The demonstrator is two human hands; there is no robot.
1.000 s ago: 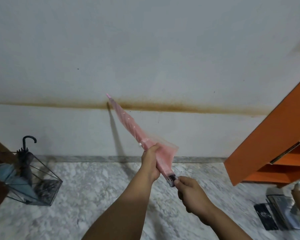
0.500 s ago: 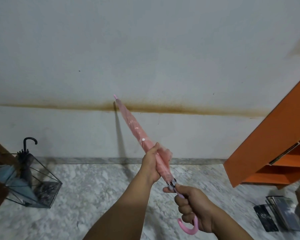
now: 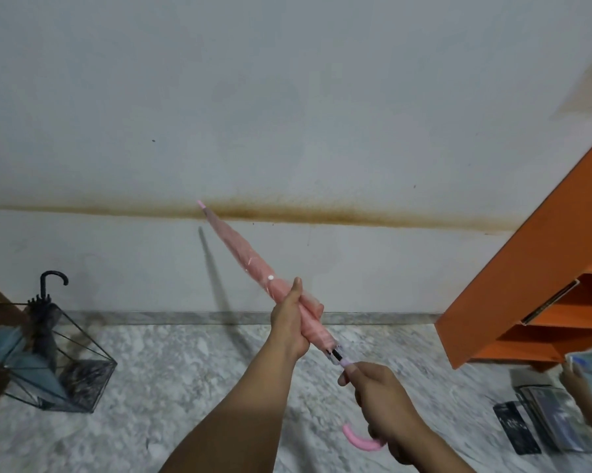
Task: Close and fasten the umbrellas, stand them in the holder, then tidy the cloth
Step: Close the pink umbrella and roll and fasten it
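Head view: a closed pink umbrella (image 3: 250, 264) is held slantwise in mid-air before the wall (image 3: 287, 97), its thin tip up and to the left, its hooked handle down and to the right. The canopy is smooth, slightly glossy fabric, folded into a long narrow cone, with one small white dot on it just above the left hand (image 3: 289, 324). That hand is closed around the lower, bunched part of the canopy, thumb lying along the fabric. The right hand (image 3: 380, 401) is closed around the handle; a short black stretch of shaft shows between the two hands, and the pink plastic hook curls out under the right fist.

At the left a holder (image 3: 65, 373) stands on the floor (image 3: 192, 380) near the wall: an angular cage of thin black wire. A black umbrella (image 3: 45, 315) with a crook handle stands in it, and a grey-blue one (image 3: 24, 353) leans beside it.

The wall is pale, matt plaster with a rusty brown stain running across it; the pink umbrella casts a thin shadow there. The floor is grey-white mottled marble with a stone skirting. At the right is an orange shelf unit (image 3: 526, 285) with flat, smooth panels. Dark, glossy flat things (image 3: 540, 418) lie on the floor below it, too blurred to tell. No writing can be read.
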